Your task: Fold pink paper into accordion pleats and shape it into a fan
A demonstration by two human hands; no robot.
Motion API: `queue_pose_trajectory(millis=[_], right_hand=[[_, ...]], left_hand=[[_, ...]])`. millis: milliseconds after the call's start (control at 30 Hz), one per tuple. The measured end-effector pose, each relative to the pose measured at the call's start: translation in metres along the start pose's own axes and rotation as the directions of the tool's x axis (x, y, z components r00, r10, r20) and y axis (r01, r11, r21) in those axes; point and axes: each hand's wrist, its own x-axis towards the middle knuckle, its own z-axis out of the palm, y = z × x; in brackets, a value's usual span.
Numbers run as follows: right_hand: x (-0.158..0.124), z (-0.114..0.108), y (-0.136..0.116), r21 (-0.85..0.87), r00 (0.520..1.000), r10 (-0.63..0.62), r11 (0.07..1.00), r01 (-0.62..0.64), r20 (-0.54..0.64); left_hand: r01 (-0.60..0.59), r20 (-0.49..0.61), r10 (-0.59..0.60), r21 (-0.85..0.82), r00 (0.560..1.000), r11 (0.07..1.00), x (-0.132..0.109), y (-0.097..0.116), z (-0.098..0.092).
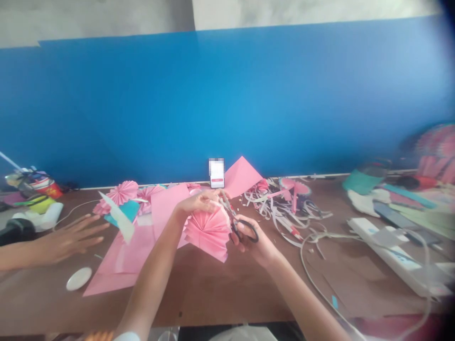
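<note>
My left hand (199,202) is closed on the upper edge of a pink pleated paper fan (209,229) above the middle of the brown table (220,293). Black-handled scissors (245,228) are in my right hand (258,241), with fingers through the handle loops. The scissor blades point up and left, along the fan's right edge near my left fingertips. Whether the blades touch the paper is too blurred to tell. Flat pink paper sheets (124,255) lie to the left of the fan.
Another person's hand (71,239) reaches in from the left, above a white oval disc (78,279). A phone (216,173) stands at the back. Paper strips (277,213) lie right of centre. A power strip (394,255) and cables are farther right.
</note>
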Motion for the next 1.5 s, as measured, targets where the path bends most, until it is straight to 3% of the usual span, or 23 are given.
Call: queue_pose_trajectory(millis=[333,467,600,767,1133,1333,1500], right_hand=[[0.003,-0.01,0.008,0.041,0.996,-0.046,0.998,0.049,-0.072],[0.003,-0.013,0.007,0.05,0.997,-0.03,0.998,0.034,-0.071],[0.003,-0.016,0.005,0.045,0.999,-0.008,0.999,0.011,-0.052],[0.007,-0.02,0.005,0.029,0.997,-0.003,1.0,0.006,-0.077],[0.02,-0.038,0.006,-0.031,1.0,-0.01,0.999,0.01,-0.004],[0.022,-0.045,0.02,-0.042,1.0,-0.018,0.999,0.017,-0.021],[0.019,-0.048,0.02,-0.071,0.999,-0.042,0.997,0.042,0.001]], left_hand=[[-0.018,-0.012,0.019,0.069,1.0,0.997,0.008,-0.007,0.001],[0.029,-0.056,-0.025,0.083,0.998,0.996,0.008,-0.01,0.0],[-0.004,0.006,0.004,0.029,1.0,1.0,0.008,-0.013,-0.001],[0.088,-0.037,-0.085,0.1,0.996,0.991,0.012,-0.024,-0.002],[0.098,-0.067,-0.094,0.055,0.993,0.994,0.013,-0.03,-0.004],[0.131,-0.031,-0.129,0.098,0.991,0.987,0.012,-0.031,-0.004],[0.084,0.005,-0.085,0.065,0.996,0.994,0.012,-0.03,-0.005]])
